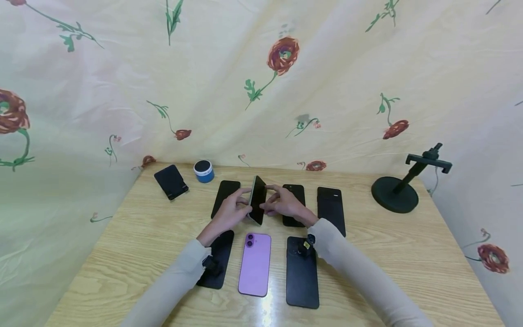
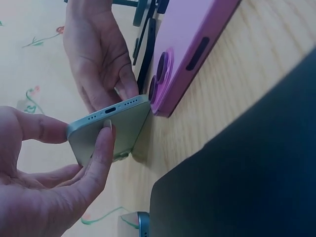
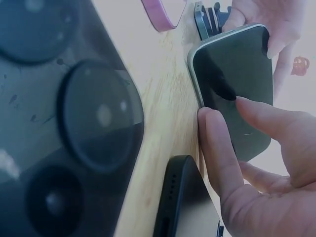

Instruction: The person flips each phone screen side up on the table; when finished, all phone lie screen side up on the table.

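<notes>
A pale green smartphone (image 1: 258, 200) with a dark screen stands tilted up on its edge at the table's middle, between both hands. My left hand (image 1: 230, 211) grips it from the left; in the left wrist view a finger lies on its pale green back (image 2: 91, 138), near the charging port. From the other side my right hand (image 1: 287, 204) pinches it, with the thumb on the screen (image 3: 247, 64) in the right wrist view. A purple smartphone (image 1: 255, 268) lies camera side up nearer me. Under my left wrist lies a dark smartphone (image 1: 222, 254), partly hidden.
Other dark smartphones lie around: one (image 1: 226, 190) behind the left hand, one (image 1: 299, 193) behind the right, one (image 1: 332, 211) farther right, one (image 1: 302, 284) in front. A flat black object (image 1: 169, 180) and a blue speaker (image 1: 204, 172) sit at back left, a black stand (image 1: 394, 195) at right.
</notes>
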### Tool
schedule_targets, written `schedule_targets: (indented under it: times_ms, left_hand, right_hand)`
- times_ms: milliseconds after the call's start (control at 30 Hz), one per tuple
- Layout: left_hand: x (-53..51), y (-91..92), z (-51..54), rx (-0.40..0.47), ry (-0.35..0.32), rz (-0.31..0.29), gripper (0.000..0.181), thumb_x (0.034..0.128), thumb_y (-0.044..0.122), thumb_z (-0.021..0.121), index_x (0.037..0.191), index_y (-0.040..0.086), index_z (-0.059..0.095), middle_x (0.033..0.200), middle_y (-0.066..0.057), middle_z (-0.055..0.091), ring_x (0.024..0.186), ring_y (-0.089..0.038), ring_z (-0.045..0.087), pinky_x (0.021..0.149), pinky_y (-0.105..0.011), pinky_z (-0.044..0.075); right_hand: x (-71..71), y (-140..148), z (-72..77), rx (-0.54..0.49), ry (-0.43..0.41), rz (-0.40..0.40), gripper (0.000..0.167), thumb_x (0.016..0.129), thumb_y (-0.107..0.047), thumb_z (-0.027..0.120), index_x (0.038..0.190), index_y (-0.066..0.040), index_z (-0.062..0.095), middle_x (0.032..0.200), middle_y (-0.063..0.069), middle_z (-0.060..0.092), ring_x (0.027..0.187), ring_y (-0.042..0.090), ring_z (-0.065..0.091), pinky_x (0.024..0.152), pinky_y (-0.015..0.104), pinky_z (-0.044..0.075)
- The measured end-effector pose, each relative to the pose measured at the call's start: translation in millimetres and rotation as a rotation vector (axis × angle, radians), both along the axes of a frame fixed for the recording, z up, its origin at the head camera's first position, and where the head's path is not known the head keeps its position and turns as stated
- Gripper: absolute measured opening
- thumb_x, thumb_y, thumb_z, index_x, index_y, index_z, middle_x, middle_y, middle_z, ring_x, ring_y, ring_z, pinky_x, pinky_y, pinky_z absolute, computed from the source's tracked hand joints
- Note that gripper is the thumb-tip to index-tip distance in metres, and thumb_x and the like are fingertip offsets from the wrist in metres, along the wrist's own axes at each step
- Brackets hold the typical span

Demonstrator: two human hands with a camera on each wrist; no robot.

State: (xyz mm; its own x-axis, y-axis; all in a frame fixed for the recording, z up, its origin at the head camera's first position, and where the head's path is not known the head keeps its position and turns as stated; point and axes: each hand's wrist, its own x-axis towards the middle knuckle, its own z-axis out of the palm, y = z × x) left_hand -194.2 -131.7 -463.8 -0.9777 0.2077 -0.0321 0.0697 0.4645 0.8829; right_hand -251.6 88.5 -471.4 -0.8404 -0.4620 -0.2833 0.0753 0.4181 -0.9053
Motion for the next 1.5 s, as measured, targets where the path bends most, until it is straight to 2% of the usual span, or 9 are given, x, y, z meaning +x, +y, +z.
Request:
schedule_targets:
  times_ms: [167, 267, 567, 900, 1033, 1300, 1500]
  left_hand:
    - [-2.0, -3.4, 1.8, -0.01, -0.008, 0.001, 0.057, 0.0946, 0.006, 0.065, 0.15, 0.007, 0.052, 0.116, -0.019, 0.072, 0.076, -0.015, 0.069, 0.066, -0.028, 0.054]
    - [-2.3, -5.0, 3.0, -0.021, -0.022, 0.002, 0.058, 0.0937, 0.004, 0.066, 0.15, 0.005, 0.052, 0.113, -0.018, 0.071, 0.074, -0.014, 0.069, 0.066, -0.028, 0.055]
    - [-4.1, -8.3, 2.1, -0.099, -0.034, 0.011, 0.057, 0.0923, 0.002, 0.069, 0.147, 0.0, 0.054, 0.111, -0.016, 0.068, 0.085, -0.018, 0.067, 0.071, -0.027, 0.054]
    - [-6.2, -6.5, 3.5, -0.162, -0.093, -0.006, 0.06, 0.0925, 0.003, 0.072, 0.149, 0.0, 0.052, 0.111, -0.014, 0.067, 0.089, -0.018, 0.066, 0.075, -0.028, 0.054]
    - [-6.2, -5.0, 3.4, -0.189, -0.105, -0.009, 0.061, 0.0924, 0.003, 0.073, 0.149, -0.001, 0.051, 0.111, -0.014, 0.068, 0.089, -0.018, 0.065, 0.077, -0.029, 0.054]
    - [-6.0, -2.0, 2.7, -0.269, -0.119, 0.004, 0.061, 0.0917, 0.005, 0.074, 0.148, 0.0, 0.052, 0.106, -0.011, 0.066, 0.084, -0.018, 0.058, 0.074, -0.028, 0.046]
    - [-9.0, 1.1, 2.5, -0.338, -0.098, -0.012, 0.062, 0.0894, 0.006, 0.077, 0.147, -0.002, 0.054, 0.106, -0.011, 0.066, 0.086, -0.019, 0.058, 0.078, -0.03, 0.046]
  right_hand:
    - [0.6, -0.6, 1.1, 0.081, 0.051, -0.011, 0.083, 0.091, -0.02, 0.081, 0.161, -0.011, 0.037, 0.113, 0.015, 0.07, 0.083, 0.017, 0.076, 0.074, 0.029, 0.059]
    - [0.5, -0.4, 1.3, 0.136, 0.087, -0.005, 0.085, 0.089, -0.024, 0.084, 0.16, -0.012, 0.039, 0.114, 0.014, 0.07, 0.083, 0.016, 0.073, 0.072, 0.026, 0.054]
    - [0.4, -2.6, 0.3, 0.194, 0.112, -0.008, 0.09, 0.084, -0.026, 0.088, 0.159, -0.012, 0.041, 0.117, 0.013, 0.068, 0.085, 0.017, 0.07, 0.077, 0.029, 0.053]
    - [0.0, -3.2, 2.5, 0.25, 0.134, -0.017, 0.092, 0.083, -0.029, 0.089, 0.159, -0.012, 0.042, 0.123, 0.013, 0.066, 0.096, 0.023, 0.063, 0.082, 0.032, 0.049]
    - [-0.3, -3.6, 3.0, 0.256, 0.144, -0.018, 0.092, 0.082, -0.029, 0.089, 0.159, -0.012, 0.042, 0.122, 0.014, 0.065, 0.094, 0.022, 0.06, 0.08, 0.03, 0.047]
    - [-0.9, -5.8, 3.6, 0.266, 0.164, -0.013, 0.094, 0.081, -0.026, 0.09, 0.159, -0.01, 0.042, 0.116, 0.013, 0.065, 0.082, 0.019, 0.059, 0.075, 0.028, 0.045]
    - [-1.6, -6.1, 5.6, 0.286, 0.178, -0.024, 0.094, 0.08, -0.026, 0.091, 0.159, -0.01, 0.041, 0.114, 0.012, 0.067, 0.083, 0.02, 0.057, 0.075, 0.029, 0.044]
